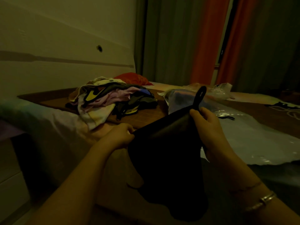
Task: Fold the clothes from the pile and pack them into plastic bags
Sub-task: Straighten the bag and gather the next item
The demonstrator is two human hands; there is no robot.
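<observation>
Both grips, our left hand (120, 137) and right hand (206, 125), pinch the top edge of a black fabric garment (165, 153) hanging at 6 o'clock; the multicoloured clothes pile (110, 98) lies at 11 o'clock on the bed (146, 114).

Both forearms are bare of sleeves; the right wrist wears a metal bangle (266, 197) and a thin bracelet (246, 186).

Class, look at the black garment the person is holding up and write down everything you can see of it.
The black garment is plain, dark, soft-looking cloth, held up in front of the person above the near edge of the bed. Its top edge is stretched between the left hand, which pinches one corner, and the right hand, which grips the other. A narrow strap loop sticks up above the right hand. The rest hangs down loosely, unfolded. The dim light hides its seams and exact type.
</observation>
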